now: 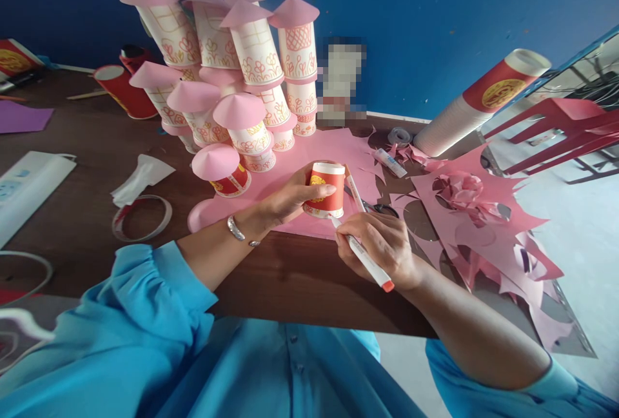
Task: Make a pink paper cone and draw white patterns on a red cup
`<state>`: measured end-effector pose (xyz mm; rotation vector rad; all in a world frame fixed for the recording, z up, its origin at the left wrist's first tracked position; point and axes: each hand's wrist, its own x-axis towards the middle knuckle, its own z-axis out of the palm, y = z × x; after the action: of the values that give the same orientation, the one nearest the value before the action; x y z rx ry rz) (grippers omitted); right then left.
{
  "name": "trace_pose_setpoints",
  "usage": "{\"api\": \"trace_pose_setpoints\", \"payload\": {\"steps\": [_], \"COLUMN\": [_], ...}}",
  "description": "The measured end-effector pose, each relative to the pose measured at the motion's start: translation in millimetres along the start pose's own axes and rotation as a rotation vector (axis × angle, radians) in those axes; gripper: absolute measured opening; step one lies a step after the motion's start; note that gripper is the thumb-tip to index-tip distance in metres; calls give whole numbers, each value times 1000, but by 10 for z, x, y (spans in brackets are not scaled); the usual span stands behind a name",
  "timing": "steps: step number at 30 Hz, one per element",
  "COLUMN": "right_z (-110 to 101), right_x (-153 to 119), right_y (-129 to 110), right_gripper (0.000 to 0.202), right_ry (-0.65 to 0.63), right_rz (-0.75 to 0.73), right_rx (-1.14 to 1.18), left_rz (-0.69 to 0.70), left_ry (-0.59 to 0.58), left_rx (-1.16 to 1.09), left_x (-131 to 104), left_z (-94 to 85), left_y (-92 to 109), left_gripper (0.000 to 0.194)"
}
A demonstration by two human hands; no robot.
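Observation:
My left hand [296, 193] is wrapped round a red paper cup [335, 180] with a yellow emblem, its thumb across the front. The cup's lower white band shows small drawn marks. In my right hand [380, 244] is a white marker [366, 262] with an orange-red end; its tip is at the cup's lower rim. A second white marker [355, 189] slants just behind that hand, and whether the fingers hold it is unclear. Dark scissors [385, 210] lie partly hidden behind the hand. Pink paper [338, 147] lies beneath the cup.
Stacked decorated cups with pink cone roofs [244, 111] stand behind my left hand. A tape roll [142, 218] and a tissue [142, 179] lie left. Pink paper scraps [476, 237], a glue stick [389, 163] and a tall cup stack [483, 102] are right.

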<state>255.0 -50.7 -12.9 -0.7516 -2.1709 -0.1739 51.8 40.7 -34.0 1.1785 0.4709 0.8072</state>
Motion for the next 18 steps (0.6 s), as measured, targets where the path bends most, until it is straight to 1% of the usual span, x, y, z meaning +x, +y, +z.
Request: {"api": "trace_pose_setpoints", "payload": {"steps": [5, 10, 13, 18], "right_z": [22, 35, 41, 28], "right_x": [-22, -26, -21, -17], "right_y": [3, 12, 19, 27], "right_gripper": [23, 22, 24, 26], "right_ry": [-19, -17, -1, 4], "right_rz": [6, -8, 0, 15], "right_rx": [-12, -26, -32, -44], "left_rz": [8, 3, 8, -1], "left_ry": [-30, -14, -32, -13], "left_rx": [11, 7, 6, 13], "left_x": [9, 19, 19, -4], "left_z": [-11, -50, -67, -54], "left_y": [-3, -71, -104, -63], "left_gripper": [48, 50, 48, 49]}}
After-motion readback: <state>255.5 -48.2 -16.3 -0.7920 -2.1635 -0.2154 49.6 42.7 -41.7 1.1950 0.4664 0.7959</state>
